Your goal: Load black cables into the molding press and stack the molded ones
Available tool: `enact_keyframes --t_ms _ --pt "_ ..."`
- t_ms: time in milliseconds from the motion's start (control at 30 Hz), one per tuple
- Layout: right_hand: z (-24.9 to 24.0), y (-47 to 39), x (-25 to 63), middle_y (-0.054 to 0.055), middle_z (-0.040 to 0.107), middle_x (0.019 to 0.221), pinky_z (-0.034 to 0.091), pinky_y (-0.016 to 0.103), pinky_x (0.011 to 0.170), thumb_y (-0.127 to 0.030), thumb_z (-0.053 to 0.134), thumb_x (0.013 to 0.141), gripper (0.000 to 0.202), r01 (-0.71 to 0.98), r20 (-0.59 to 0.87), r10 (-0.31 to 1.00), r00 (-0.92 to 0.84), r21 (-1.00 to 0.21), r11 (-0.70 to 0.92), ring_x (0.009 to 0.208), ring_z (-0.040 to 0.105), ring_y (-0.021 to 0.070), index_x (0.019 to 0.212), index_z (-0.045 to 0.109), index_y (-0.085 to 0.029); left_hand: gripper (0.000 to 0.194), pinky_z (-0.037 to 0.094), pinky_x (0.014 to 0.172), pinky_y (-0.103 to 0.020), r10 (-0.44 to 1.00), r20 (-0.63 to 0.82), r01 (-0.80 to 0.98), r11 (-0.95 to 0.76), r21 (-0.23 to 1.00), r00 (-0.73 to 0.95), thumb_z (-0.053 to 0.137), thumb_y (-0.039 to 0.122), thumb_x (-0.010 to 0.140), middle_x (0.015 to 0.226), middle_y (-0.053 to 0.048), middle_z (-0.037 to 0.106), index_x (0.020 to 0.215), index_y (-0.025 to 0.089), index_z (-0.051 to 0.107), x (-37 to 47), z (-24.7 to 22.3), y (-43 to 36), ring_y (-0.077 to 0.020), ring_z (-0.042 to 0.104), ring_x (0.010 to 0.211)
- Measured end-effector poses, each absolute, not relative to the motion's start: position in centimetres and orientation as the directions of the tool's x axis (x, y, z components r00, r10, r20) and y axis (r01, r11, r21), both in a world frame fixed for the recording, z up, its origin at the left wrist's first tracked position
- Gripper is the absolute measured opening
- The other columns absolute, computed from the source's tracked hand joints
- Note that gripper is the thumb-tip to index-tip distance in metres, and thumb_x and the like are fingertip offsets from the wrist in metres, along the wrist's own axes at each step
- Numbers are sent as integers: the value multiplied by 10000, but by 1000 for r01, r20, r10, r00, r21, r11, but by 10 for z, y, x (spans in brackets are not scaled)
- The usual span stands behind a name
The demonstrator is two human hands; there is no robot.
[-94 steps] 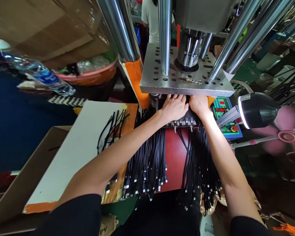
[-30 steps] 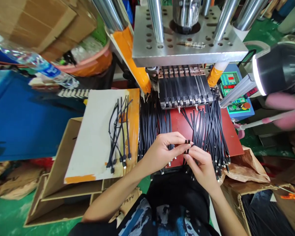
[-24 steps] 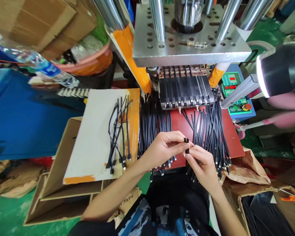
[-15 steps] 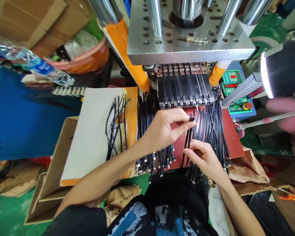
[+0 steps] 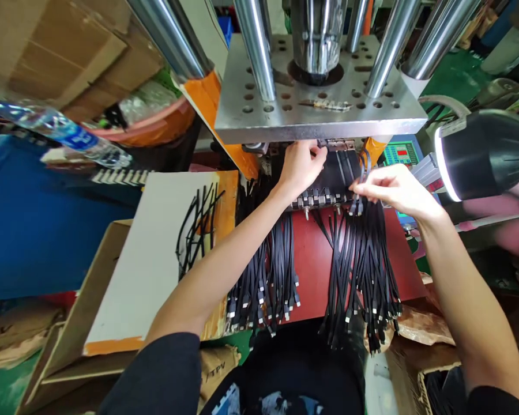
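A black mould block [image 5: 335,173] with metal-edged slots lies under the raised press plate. My left hand [image 5: 303,164] reaches over its far side, fingertips pinched on the end of a black cable, mostly hidden by the fingers. At the mould's right edge my right hand [image 5: 395,187] is closed, thumb and forefinger on thin black cables [image 5: 358,203] whose plug ends hang below the fingers. Several metal plugs [image 5: 318,199] line the mould's front edge. Bundles of black cables [image 5: 372,259] hang over the red board on the right; more cables [image 5: 266,271] lie on the left.
The steel press plate [image 5: 320,127] hangs close above my left hand, between steel columns. A lit lamp [image 5: 480,155] stands near my right hand, a control box [image 5: 400,154] behind it. A white board [image 5: 134,248] with loose black strips [image 5: 196,227] lies left.
My left hand has moved forward from above the red board to the mould's far side. My right hand has risen from the cable bundle to the mould's right edge, bringing cables along.
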State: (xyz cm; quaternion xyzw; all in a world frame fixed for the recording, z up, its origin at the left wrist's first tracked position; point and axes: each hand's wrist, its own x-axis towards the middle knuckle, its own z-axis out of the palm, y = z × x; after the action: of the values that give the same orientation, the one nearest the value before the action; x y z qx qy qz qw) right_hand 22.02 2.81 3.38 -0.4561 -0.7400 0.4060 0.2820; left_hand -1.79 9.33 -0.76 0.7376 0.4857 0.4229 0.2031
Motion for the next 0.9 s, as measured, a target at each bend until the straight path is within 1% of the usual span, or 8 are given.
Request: enact_keyframes --t_ms 67,133,267,367,500,667,767,900 --pt "24 55 218 -42 462 563 264 298 557 -575 801 880 523 416 62 905 -421 -873 254 564 355 108 598 590 -189 156 635 747 -282 853 490 501 -509 700 181 577 185 1023 957 -58 785 1093 153 712 -21 -7 75 -153 762 753" --pt "15 71 214 -49 439 556 244 300 552 -603 790 873 531 399 67 892 -448 -878 266 558 332 106 604 598 -187 259 659 899 -321 731 594 486 -674 556 335 549 196 1050 1148 -106 790 1264 130 679 -25 -7 52 -182 793 973" --pt "10 82 207 0 572 729 305 309 595 -596 771 887 471 411 167 843 -512 -814 411 625 432 120 700 726 -167 289 583 1143 -481 444 557 435 -886 159 702 582 206 1054 1384 -189 724 1302 103 689 -32 -12 24 -289 689 1321" --pt "6 82 205 18 599 787 344 313 627 -536 751 918 410 418 263 839 -476 -772 479 662 477 133 747 766 -164 314 568 1159 -506 405 484 439 -897 47 776 565 182 1056 1409 -191 714 1330 88 686 -30 -14 22 -310 656 1369" --pt "-8 78 209 -2 616 778 338 298 591 -492 777 901 324 358 285 890 -357 -838 412 604 421 115 860 755 -171 328 548 1170 -491 459 450 519 -855 -13 766 576 197 1053 1406 -207 709 1327 53 686 -21 -13 19 -327 635 1386" --pt "-13 78 209 -34 604 730 332 267 540 -561 830 828 417 276 229 918 -325 -905 323 564 402 102 882 662 -183 532 443 1251 -555 590 360 637 -771 -14 723 651 419 1036 1537 -230 609 1464 103 620 -7 -12 1 -373 551 1469" --pt "-10 75 206 1 645 779 406 279 578 -482 780 874 330 398 249 933 -261 -853 339 593 452 119 904 686 -167 522 398 1283 -556 656 347 699 -715 1 670 599 398 1058 1565 -242 579 1484 97 610 3 -13 -7 -374 524 1495" --pt "-7 49 210 120 686 1091 549 382 835 -335 600 989 361 638 401 887 -228 -627 447 867 621 216 1282 728 -168 504 385 1286 -567 722 306 756 -655 11 621 549 327 1068 1612 -260 527 1511 89 587 12 -11 -12 -380 480 1534"
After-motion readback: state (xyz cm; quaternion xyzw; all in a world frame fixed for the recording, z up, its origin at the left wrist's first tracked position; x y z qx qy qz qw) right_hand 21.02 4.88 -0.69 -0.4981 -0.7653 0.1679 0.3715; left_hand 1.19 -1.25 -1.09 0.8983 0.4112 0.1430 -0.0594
